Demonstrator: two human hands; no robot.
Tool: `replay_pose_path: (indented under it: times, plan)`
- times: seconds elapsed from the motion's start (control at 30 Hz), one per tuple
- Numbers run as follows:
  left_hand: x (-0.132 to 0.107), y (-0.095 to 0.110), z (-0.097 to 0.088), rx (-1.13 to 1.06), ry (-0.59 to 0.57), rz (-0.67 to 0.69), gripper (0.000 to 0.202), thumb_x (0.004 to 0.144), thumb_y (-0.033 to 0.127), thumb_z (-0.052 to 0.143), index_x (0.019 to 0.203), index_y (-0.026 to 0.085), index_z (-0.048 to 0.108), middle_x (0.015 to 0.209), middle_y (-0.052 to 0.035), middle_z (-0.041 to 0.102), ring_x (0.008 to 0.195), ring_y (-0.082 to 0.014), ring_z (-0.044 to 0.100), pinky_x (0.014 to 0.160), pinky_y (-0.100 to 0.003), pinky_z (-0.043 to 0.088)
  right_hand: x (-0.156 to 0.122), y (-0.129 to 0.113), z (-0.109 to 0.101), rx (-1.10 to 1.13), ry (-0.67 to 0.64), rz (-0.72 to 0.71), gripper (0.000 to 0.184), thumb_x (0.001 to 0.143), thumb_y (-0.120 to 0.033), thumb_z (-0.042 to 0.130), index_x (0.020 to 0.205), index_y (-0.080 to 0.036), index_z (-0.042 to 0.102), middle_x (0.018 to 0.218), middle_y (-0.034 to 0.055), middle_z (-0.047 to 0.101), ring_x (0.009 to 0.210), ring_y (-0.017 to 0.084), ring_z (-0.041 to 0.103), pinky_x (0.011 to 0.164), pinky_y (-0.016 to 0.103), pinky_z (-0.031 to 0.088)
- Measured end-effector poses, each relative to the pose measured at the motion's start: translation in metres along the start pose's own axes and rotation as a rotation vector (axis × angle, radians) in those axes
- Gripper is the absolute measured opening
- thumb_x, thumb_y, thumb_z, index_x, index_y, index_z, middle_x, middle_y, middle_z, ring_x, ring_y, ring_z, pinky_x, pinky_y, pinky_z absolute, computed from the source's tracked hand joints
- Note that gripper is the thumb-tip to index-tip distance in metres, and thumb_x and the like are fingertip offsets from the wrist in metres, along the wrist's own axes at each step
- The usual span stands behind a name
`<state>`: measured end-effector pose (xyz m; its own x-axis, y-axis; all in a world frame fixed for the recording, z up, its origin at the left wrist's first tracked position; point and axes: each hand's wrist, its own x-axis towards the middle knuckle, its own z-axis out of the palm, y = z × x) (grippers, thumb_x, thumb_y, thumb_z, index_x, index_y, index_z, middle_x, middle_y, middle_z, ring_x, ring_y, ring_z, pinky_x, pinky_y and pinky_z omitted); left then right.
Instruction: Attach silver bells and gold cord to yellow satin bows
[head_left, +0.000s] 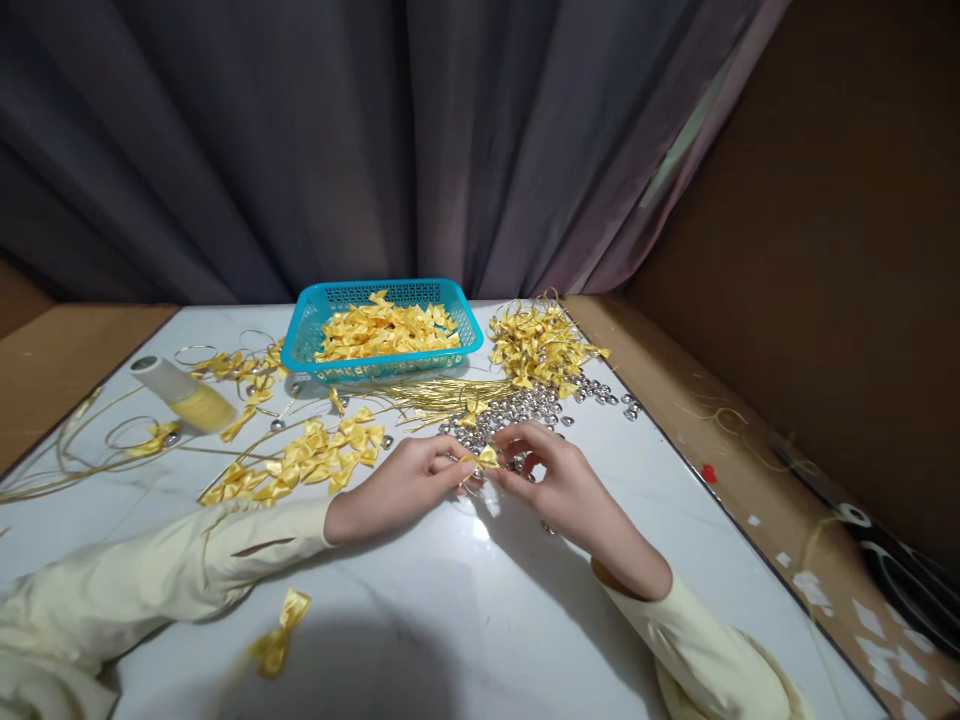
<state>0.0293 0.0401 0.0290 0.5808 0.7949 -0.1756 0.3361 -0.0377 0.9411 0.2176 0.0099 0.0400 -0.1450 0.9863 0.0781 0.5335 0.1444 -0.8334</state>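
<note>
Over the middle of the white tabletop, a small yellow satin bow (488, 457) is held between my two hands. My left hand (409, 482) pinches its left side with thumb and forefinger, and a loop of thin gold cord hangs just below. On the bow's right side, the thumb and curved fingers of my right hand (559, 485) close in a pinch. My fingers partly hide how cord and bow join. Just behind the hands lies a spread of small silver bells (517, 410). Loose yellow bows (315, 455) lie beyond my left wrist.
A blue plastic basket (381, 365) full of bows stands at the back. Right of it is a heap of corded bows (540, 340); gold cords (442, 395) lie in front. A bottle (187, 395) leans at left. One bow (281, 632) lies near me. Scissors (900, 580) rest at right.
</note>
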Motion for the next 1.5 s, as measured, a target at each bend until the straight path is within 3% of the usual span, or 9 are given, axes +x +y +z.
replay_pose_path:
  times: [0.27, 0.53, 0.67, 0.9, 1.1, 1.5]
  plan:
    - [0.001, 0.003, -0.002, -0.066, -0.042, -0.021, 0.028, 0.084, 0.041, 0.055, 0.084, 0.014, 0.062, 0.073, -0.0025, 0.065, 0.071, -0.0164, 0.061, 0.067, -0.028, 0.045, 0.004, 0.000, 0.002, 0.241, -0.100, 0.161, 0.024, 0.071, -0.031, 0.068, 0.086, -0.018, 0.056, 0.072, 0.0003, 0.058, 0.063, 0.013, 0.056, 0.057, 0.026, 0.045]
    - [0.001, 0.002, -0.003, -0.081, -0.049, -0.017, 0.028, 0.082, 0.042, 0.057, 0.086, 0.015, 0.062, 0.071, -0.0022, 0.066, 0.069, -0.0162, 0.061, 0.065, -0.027, 0.044, 0.007, 0.001, 0.003, 0.475, -0.124, 0.258, 0.035, 0.063, -0.042, 0.076, 0.080, -0.017, 0.057, 0.065, -0.0037, 0.054, 0.057, 0.010, 0.051, 0.053, 0.023, 0.040]
    - [0.000, 0.002, -0.003, -0.034, -0.059, -0.023, 0.026, 0.083, 0.040, 0.055, 0.087, 0.015, 0.062, 0.070, -0.0017, 0.066, 0.068, -0.0160, 0.061, 0.064, -0.027, 0.044, 0.007, -0.001, 0.001, 0.534, -0.157, 0.300, 0.035, 0.063, -0.041, 0.077, 0.081, -0.017, 0.057, 0.066, -0.0038, 0.055, 0.057, 0.010, 0.052, 0.054, 0.024, 0.041]
    - [-0.002, 0.005, -0.002, -0.058, -0.089, -0.017, 0.027, 0.085, 0.039, 0.054, 0.090, 0.014, 0.063, 0.080, -0.0048, 0.069, 0.076, -0.0171, 0.063, 0.069, -0.029, 0.046, 0.004, -0.001, 0.001, 0.618, -0.217, 0.281, 0.027, 0.071, -0.034, 0.072, 0.085, -0.018, 0.055, 0.066, -0.0039, 0.057, 0.057, 0.011, 0.055, 0.056, 0.025, 0.042]
    - [-0.001, 0.007, -0.002, -0.112, -0.096, -0.022, 0.029, 0.084, 0.041, 0.055, 0.088, 0.014, 0.062, 0.084, -0.0061, 0.069, 0.077, -0.0170, 0.063, 0.072, -0.030, 0.048, 0.004, 0.002, 0.006, 0.626, -0.195, 0.241, 0.025, 0.071, -0.033, 0.071, 0.084, -0.020, 0.054, 0.058, -0.0049, 0.057, 0.054, 0.012, 0.055, 0.057, 0.026, 0.042]
    - [0.000, 0.014, -0.004, -0.040, -0.100, -0.007, 0.028, 0.088, 0.041, 0.047, 0.083, 0.016, 0.060, 0.076, -0.0024, 0.061, 0.073, -0.0162, 0.058, 0.069, -0.029, 0.045, 0.002, -0.001, 0.007, 0.633, -0.134, 0.227, 0.030, 0.067, -0.036, 0.075, 0.079, -0.020, 0.052, 0.057, -0.0051, 0.056, 0.055, 0.012, 0.055, 0.054, 0.025, 0.039]
